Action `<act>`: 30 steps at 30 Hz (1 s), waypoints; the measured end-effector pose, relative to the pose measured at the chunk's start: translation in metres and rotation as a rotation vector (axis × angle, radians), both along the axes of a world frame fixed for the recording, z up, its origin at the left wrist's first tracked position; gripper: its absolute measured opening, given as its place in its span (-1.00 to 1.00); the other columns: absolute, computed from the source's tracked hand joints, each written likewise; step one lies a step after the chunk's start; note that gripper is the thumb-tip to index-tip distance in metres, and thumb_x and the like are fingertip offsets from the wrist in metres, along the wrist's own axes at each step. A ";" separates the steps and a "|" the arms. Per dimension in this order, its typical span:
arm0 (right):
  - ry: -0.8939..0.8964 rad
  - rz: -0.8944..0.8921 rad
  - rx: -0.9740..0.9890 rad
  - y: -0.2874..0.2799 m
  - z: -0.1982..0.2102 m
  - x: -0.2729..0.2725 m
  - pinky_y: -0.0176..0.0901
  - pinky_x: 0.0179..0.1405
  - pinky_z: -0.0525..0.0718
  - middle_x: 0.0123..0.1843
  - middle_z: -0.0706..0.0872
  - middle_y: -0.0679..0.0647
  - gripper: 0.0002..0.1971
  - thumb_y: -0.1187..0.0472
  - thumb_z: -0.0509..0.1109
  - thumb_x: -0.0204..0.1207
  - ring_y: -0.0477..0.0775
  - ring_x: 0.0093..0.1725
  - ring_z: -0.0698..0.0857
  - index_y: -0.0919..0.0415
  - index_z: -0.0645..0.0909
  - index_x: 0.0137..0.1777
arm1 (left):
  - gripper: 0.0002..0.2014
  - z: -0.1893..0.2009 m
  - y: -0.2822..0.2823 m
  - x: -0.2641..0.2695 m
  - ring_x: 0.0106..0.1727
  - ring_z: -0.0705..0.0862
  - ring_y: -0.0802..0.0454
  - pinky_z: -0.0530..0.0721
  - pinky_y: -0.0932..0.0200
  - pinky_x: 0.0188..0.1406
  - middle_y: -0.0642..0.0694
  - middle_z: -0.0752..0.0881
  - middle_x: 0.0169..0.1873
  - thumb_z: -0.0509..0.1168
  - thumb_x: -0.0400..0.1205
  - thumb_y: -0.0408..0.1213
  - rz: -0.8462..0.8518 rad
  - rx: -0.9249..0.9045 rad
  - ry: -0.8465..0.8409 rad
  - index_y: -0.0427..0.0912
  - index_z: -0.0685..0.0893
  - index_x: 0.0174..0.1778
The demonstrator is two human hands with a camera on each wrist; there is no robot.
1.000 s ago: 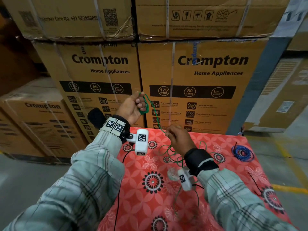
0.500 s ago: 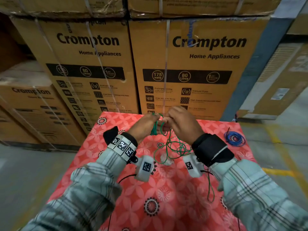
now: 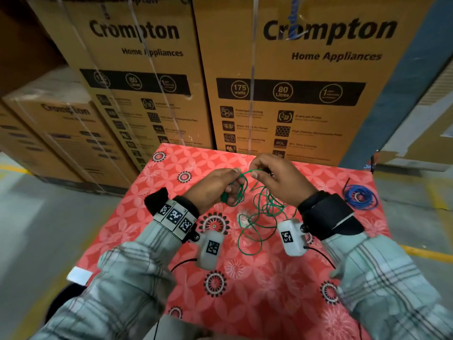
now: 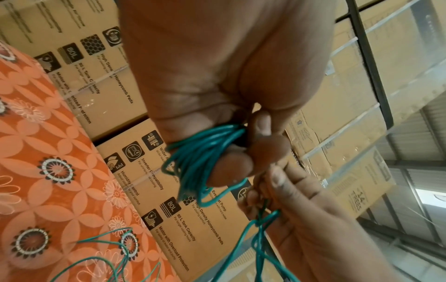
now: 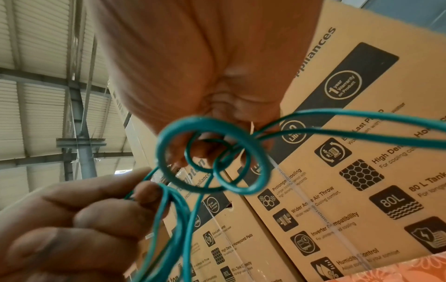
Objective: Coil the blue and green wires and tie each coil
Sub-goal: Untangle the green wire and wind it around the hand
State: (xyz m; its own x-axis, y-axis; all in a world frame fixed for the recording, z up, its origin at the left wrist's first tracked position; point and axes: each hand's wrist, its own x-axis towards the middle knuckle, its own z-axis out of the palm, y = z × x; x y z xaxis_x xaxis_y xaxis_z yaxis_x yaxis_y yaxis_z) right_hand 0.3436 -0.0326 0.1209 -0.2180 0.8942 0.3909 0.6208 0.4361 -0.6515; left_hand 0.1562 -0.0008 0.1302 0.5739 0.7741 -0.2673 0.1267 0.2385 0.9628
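A: Head view. Left hand [image 3: 215, 186] is gripping a small bundle of green wire [image 3: 255, 217] loops, fingers curled round it. Right hand [image 3: 282, 177] is pinching a strand just beside it. Fingertips are mostly hiding behind the knuckles.

B: Rest of the wire?

A: Hanging down in loose tangles onto the red cloth [image 3: 257, 290], partly behind the right wrist camera. Blue wire [image 3: 360, 198] is lying coiled near the cloth's right edge, well apart. Whether it's tied, cannot tell.

B: Left wrist view?

A: Left hand [image 4: 229, 76] filling the frame, green wire [image 4: 200, 158] wrapping round the curled fingers. Right hand [image 4: 301, 219] is pinching strands below it. The strands are running off the bottom edge.

B: Right wrist?

A: Right hand [image 5: 193, 66] blurry, fingertips hiding behind small curls of green wire [image 5: 212, 152]. Left hand [image 5: 84, 219] is clutching several strands at lower left. Which strand goes where, can't make out.

B: Versus half a second ago?

A: Hands are sitting slightly farther apart now, a strand arching between them. Blue wire is staying put.
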 end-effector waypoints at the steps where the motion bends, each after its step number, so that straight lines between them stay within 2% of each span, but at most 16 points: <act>1: 0.007 0.005 -0.036 0.000 -0.002 0.003 -0.26 -0.20 0.47 -0.20 0.61 0.00 -0.95 0.22 0.34 0.55 -0.03 -0.21 0.54 0.18 0.59 -0.04 | -0.70 0.001 -0.001 -0.001 -0.64 0.28 0.12 0.30 0.28 -0.56 0.06 0.29 -0.65 0.02 0.80 -0.25 0.000 -0.015 -0.016 -0.26 0.52 -0.19; 4: 0.018 0.016 -0.179 -0.001 -0.007 0.004 -0.08 -0.22 0.52 -0.25 0.52 -0.02 -0.81 0.20 0.39 0.57 0.00 -0.27 0.50 0.14 0.57 0.16 | -0.71 0.005 0.000 -0.004 -0.63 0.28 0.14 0.26 0.27 -0.57 0.07 0.29 -0.63 0.01 0.80 -0.29 0.002 -0.036 -0.047 -0.23 0.52 -0.20; 6: 0.001 0.029 -0.208 0.000 -0.007 -0.001 -0.15 -0.20 0.51 -0.22 0.45 -0.05 -0.63 0.13 0.46 0.53 -0.07 -0.27 0.45 0.12 0.56 0.32 | -0.72 0.006 0.003 -0.007 -0.63 0.27 0.14 0.25 0.26 -0.56 0.08 0.29 -0.63 0.01 0.80 -0.27 -0.008 -0.055 -0.073 -0.20 0.50 -0.19; 8: 0.004 0.014 -0.178 0.004 -0.006 -0.008 -0.24 -0.22 0.45 -0.22 0.41 -0.06 -0.56 0.10 0.51 0.49 -0.11 -0.27 0.42 0.10 0.58 0.37 | -0.73 0.009 0.007 -0.010 -0.64 0.27 0.13 0.26 0.26 -0.56 0.08 0.30 -0.64 0.02 0.79 -0.25 -0.026 -0.077 -0.096 -0.20 0.50 -0.19; 10: 0.049 -0.016 -0.139 0.008 -0.004 -0.016 -0.26 -0.29 0.38 -0.29 0.37 -0.07 -0.65 0.14 0.51 0.48 -0.13 -0.32 0.38 0.09 0.66 0.27 | -0.73 0.014 0.010 -0.015 -0.66 0.28 0.14 0.27 0.29 -0.59 0.08 0.30 -0.66 0.03 0.78 -0.26 -0.047 -0.101 -0.116 -0.20 0.50 -0.21; 12: 0.120 -0.040 -0.112 0.013 -0.003 -0.028 -0.21 -0.34 0.33 -0.36 0.31 -0.08 -0.84 0.23 0.47 0.46 -0.14 -0.37 0.33 0.13 0.69 0.03 | -0.71 0.021 0.014 -0.022 -0.67 0.33 0.11 0.34 0.28 -0.60 0.06 0.32 -0.68 0.01 0.77 -0.28 -0.092 -0.107 -0.141 -0.19 0.47 -0.25; 14: 0.168 -0.053 -0.112 0.019 0.000 -0.042 -0.12 -0.35 0.34 -0.37 0.31 -0.02 -0.92 0.25 0.39 0.39 -0.13 -0.38 0.33 0.15 0.64 -0.13 | -0.70 0.026 0.018 -0.028 -0.65 0.48 0.05 0.49 0.21 -0.55 0.02 0.40 -0.67 -0.03 0.76 -0.28 -0.151 -0.122 -0.186 -0.18 0.45 -0.27; 16: 0.167 -0.053 -0.134 0.027 0.001 -0.050 -0.09 -0.36 0.35 -0.37 0.32 0.00 -0.94 0.20 0.35 0.38 -0.12 -0.38 0.34 0.13 0.62 -0.17 | -0.69 0.027 0.022 -0.036 -0.59 0.60 0.00 0.59 0.14 -0.47 -0.03 0.51 -0.64 -0.07 0.76 -0.25 -0.190 -0.170 -0.234 -0.17 0.43 -0.28; 18: 0.163 -0.043 -0.177 0.034 0.002 -0.055 -0.13 -0.39 0.32 -0.39 0.31 0.00 -0.97 0.15 0.38 0.44 -0.13 -0.41 0.31 0.00 0.60 -0.21 | -0.70 0.026 0.029 -0.044 -0.65 0.47 0.06 0.50 0.20 -0.55 0.02 0.45 -0.65 -0.06 0.75 -0.21 -0.191 -0.178 -0.227 -0.13 0.41 -0.28; 20: 0.182 -0.048 -0.208 0.039 -0.002 -0.060 -0.19 -0.43 0.30 -0.40 0.33 -0.03 -0.85 0.12 0.44 0.49 -0.15 -0.42 0.31 -0.10 0.55 -0.25 | -0.71 0.023 0.040 -0.052 -0.71 0.24 0.17 0.28 0.25 -0.61 0.11 0.29 -0.67 -0.03 0.74 -0.19 -0.152 -0.186 -0.213 -0.07 0.42 -0.29; 22: 0.248 -0.035 -0.262 0.041 -0.009 -0.068 -0.23 -0.39 0.38 -0.35 0.41 -0.07 -0.88 0.13 0.47 0.52 -0.17 -0.39 0.37 -0.06 0.57 -0.15 | -0.72 0.024 0.052 -0.061 -0.74 0.14 0.22 0.15 0.23 -0.62 0.14 0.23 -0.69 -0.03 0.73 -0.20 -0.095 -0.254 -0.266 -0.06 0.41 -0.31; 24: 0.292 -0.030 -0.300 0.041 -0.018 -0.077 -0.27 -0.24 0.48 -0.20 0.54 -0.10 -0.85 0.15 0.47 0.51 -0.24 -0.29 0.48 -0.06 0.56 -0.03 | -0.73 0.028 0.063 -0.068 -0.76 0.13 0.23 0.17 0.28 -0.67 0.13 0.21 -0.71 -0.03 0.72 -0.21 -0.042 -0.318 -0.360 -0.06 0.40 -0.30; 25: 0.319 -0.046 -0.311 0.041 -0.023 -0.084 -0.29 -0.15 0.52 -0.10 0.60 -0.07 -0.81 0.17 0.46 0.49 -0.27 -0.21 0.53 -0.04 0.55 0.04 | -0.74 0.030 0.069 -0.072 -0.77 0.13 0.24 0.18 0.30 -0.70 0.12 0.21 -0.71 -0.03 0.71 -0.22 -0.025 -0.335 -0.402 -0.06 0.40 -0.30; 27: 0.420 -0.111 -0.329 0.041 -0.033 -0.094 -0.22 0.03 0.57 0.01 0.63 0.05 -0.71 0.23 0.43 0.49 -0.19 -0.08 0.59 0.08 0.52 0.19 | -0.74 0.035 0.077 -0.077 -0.77 0.14 0.25 0.18 0.32 -0.72 0.12 0.21 -0.71 -0.02 0.71 -0.23 -0.011 -0.320 -0.444 -0.06 0.40 -0.29; 28: 0.490 -0.145 -0.336 0.042 -0.036 -0.100 -0.19 0.03 0.58 0.02 0.63 0.09 -0.66 0.30 0.42 0.50 -0.14 -0.07 0.61 0.13 0.49 0.25 | -0.74 0.038 0.081 -0.079 -0.78 0.15 0.25 0.18 0.32 -0.72 0.12 0.21 -0.72 -0.03 0.71 -0.24 -0.010 -0.301 -0.452 -0.06 0.41 -0.29; 30: 0.602 -0.208 -0.341 0.043 -0.038 -0.108 -0.30 -0.11 0.58 0.05 0.66 0.14 -0.56 0.38 0.42 0.51 -0.15 -0.12 0.64 0.13 0.41 0.34 | -0.73 0.043 0.089 -0.085 -0.78 0.16 0.25 0.20 0.32 -0.74 0.12 0.22 -0.72 -0.04 0.71 -0.25 -0.018 -0.281 -0.477 -0.07 0.41 -0.30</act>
State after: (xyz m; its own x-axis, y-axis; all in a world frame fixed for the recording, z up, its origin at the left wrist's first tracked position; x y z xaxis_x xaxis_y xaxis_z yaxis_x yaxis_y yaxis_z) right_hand 0.2352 0.0106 0.0825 0.1356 0.9874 0.0810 0.1591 0.0590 -0.9855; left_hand 0.0715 0.0880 0.1731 0.6944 0.6994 -0.1696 -0.3010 0.4963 0.8143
